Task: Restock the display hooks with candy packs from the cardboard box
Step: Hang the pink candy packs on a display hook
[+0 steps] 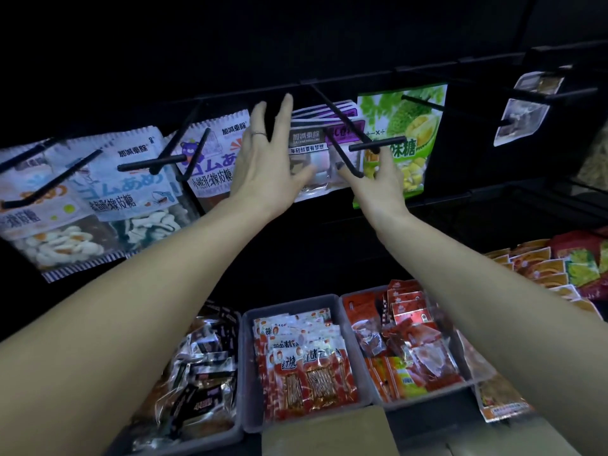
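Note:
Several purple-and-grey candy packs (324, 139) hang on a black double hook (345, 130) at the centre of the dark display wall. My left hand (266, 159) is spread with straight fingers against the left side of these packs, thumb touching the front pack. My right hand (378, 179) reaches to their lower right side, fingers touching the front pack near the hook's tip. A corner of the cardboard box (329, 432) shows at the bottom edge, between my forearms.
White gummy packs (108, 192) hang on hooks to the left, a green durian candy pack (404, 139) to the right. Below stand grey bins (250, 373) of red snack packets and dark wrapped sweets (197, 373). More packets (559, 268) lie at right.

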Tool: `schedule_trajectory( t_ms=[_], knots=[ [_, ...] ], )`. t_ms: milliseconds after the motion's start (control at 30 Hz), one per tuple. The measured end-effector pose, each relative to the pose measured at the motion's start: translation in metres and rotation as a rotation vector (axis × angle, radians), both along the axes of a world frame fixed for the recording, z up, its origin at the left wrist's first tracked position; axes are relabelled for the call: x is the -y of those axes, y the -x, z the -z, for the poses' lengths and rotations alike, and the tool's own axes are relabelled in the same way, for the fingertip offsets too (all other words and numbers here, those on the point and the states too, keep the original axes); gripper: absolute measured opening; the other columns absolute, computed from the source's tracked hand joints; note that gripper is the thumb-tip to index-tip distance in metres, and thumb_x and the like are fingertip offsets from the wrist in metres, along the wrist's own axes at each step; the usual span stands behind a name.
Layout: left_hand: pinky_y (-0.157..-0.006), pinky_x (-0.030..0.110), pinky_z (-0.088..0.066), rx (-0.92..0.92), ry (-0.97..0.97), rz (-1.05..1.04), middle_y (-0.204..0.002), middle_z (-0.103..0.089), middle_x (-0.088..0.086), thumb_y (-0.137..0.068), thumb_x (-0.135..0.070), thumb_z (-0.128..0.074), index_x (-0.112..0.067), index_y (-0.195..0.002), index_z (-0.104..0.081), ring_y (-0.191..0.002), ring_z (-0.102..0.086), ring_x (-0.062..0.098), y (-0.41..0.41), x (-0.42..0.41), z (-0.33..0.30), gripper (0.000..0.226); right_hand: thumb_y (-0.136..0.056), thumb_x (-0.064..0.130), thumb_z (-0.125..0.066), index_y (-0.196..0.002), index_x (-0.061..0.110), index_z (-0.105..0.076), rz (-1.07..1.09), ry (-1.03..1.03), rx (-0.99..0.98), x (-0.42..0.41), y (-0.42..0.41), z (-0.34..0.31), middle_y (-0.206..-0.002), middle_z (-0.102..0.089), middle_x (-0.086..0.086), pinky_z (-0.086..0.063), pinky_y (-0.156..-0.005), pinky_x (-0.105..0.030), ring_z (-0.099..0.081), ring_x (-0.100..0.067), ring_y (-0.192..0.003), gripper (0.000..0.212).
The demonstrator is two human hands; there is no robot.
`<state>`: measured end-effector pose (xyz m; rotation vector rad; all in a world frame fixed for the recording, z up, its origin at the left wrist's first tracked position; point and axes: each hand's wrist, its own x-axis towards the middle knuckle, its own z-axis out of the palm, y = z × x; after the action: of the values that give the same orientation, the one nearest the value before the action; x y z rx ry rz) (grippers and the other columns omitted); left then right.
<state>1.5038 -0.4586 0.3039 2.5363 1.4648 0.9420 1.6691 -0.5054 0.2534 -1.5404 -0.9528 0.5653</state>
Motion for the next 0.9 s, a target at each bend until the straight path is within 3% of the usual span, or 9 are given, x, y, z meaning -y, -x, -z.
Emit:
schedule_trajectory(
  t_ms=[100,167,233,333,467,567,667,767,900],
  knots=[
    [-0.123,0.046,-0.029,-0.008,0.050,0.017,-0.176,-0.001,0.002,-0.098,-0.039,-0.069,-0.028,-0.168,-0.006,-0.160,-0.015,0.027,0.000,-0.006,-0.002,0.095,-0.094,0.052,-0.063,-0.156,0.041,-0.035,-0.015,-0.032,0.083,-0.003,0.000,0.001,-0.154,-0.040,-0.006,-0.040,-0.113,-0.044,-0.041,-0.026,-0.142,0.068],
    [-0.122,0.045,-0.033,0.009,0.053,0.024,-0.176,-0.008,-0.001,-0.100,-0.037,-0.067,-0.026,-0.168,-0.009,-0.158,-0.023,0.025,-0.002,-0.008,-0.001,0.090,-0.099,0.045,-0.060,-0.150,0.033,-0.047,-0.038,-0.076,0.128,-0.004,0.000,0.001,-0.141,-0.053,0.005,-0.044,-0.097,-0.022,-0.050,-0.016,-0.130,0.055],
    [-0.121,0.042,-0.034,0.045,0.058,0.035,-0.175,-0.013,-0.003,-0.101,-0.034,-0.066,-0.024,-0.168,-0.011,-0.156,-0.028,0.022,-0.004,-0.010,-0.001,0.087,-0.102,0.038,-0.059,-0.146,0.028,-0.053,-0.053,-0.102,0.136,-0.006,0.000,0.001,-0.130,-0.059,0.011,-0.035,-0.075,-0.005,-0.054,-0.010,-0.119,0.045],
    [-0.121,0.033,-0.030,0.109,0.078,0.053,-0.174,-0.018,-0.001,-0.102,-0.030,-0.066,-0.020,-0.168,-0.015,-0.156,-0.029,0.019,-0.007,-0.013,-0.002,0.084,-0.101,0.038,-0.060,-0.143,0.029,-0.055,-0.055,-0.123,0.136,-0.008,-0.001,0.001,-0.131,-0.062,0.011,-0.034,-0.073,-0.007,-0.055,-0.010,-0.119,0.043],
    [-0.113,0.019,-0.023,0.152,0.120,0.070,-0.171,-0.028,0.002,-0.100,-0.026,-0.070,-0.015,-0.167,-0.019,-0.155,-0.031,0.018,-0.008,-0.019,-0.005,0.085,-0.101,0.035,-0.061,-0.131,0.028,-0.061,-0.074,-0.103,0.096,-0.011,-0.004,0.003,-0.102,-0.060,0.024,-0.042,-0.073,-0.016,-0.058,0.002,-0.098,0.031],
    [-0.109,0.016,-0.024,0.148,0.129,0.062,-0.168,-0.033,0.004,-0.099,-0.024,-0.070,-0.013,-0.167,-0.020,-0.153,-0.034,0.019,-0.008,-0.021,-0.008,0.085,-0.102,0.030,-0.061,-0.122,0.028,-0.060,-0.063,-0.084,0.083,-0.013,-0.006,0.004,-0.096,-0.056,0.025,-0.039,-0.069,-0.009,-0.052,0.014,-0.086,0.020],
    [-0.108,0.016,-0.026,0.134,0.124,0.048,-0.166,-0.037,0.006,-0.097,-0.022,-0.072,-0.010,-0.166,-0.023,-0.151,-0.037,0.022,-0.009,-0.022,-0.011,0.085,-0.103,0.030,-0.061,-0.116,0.032,-0.057,-0.070,-0.071,0.090,-0.012,-0.006,0.005,-0.094,-0.055,0.026,-0.037,-0.065,-0.007,-0.051,0.014,-0.084,0.014],
    [-0.114,0.022,-0.030,0.108,0.148,0.051,-0.166,-0.037,0.007,-0.096,-0.022,-0.073,-0.011,-0.166,-0.023,-0.151,-0.036,0.023,-0.007,-0.019,-0.014,0.087,-0.101,0.033,-0.062,-0.124,0.030,-0.061,-0.073,-0.073,0.086,-0.004,0.000,0.001,-0.102,-0.064,0.021,-0.043,-0.073,-0.017,-0.059,0.006,-0.094,0.023],
    [-0.109,0.022,-0.029,0.116,0.170,0.054,-0.163,-0.038,0.008,-0.099,-0.024,-0.069,-0.011,-0.165,-0.023,-0.150,-0.037,0.023,0.000,-0.002,-0.020,0.082,-0.090,0.032,-0.072,-0.149,0.030,-0.047,-0.110,-0.067,0.060,0.012,0.007,-0.001,-0.135,-0.063,0.007,-0.047,-0.099,-0.030,-0.059,-0.011,-0.121,0.064]
  ],
)
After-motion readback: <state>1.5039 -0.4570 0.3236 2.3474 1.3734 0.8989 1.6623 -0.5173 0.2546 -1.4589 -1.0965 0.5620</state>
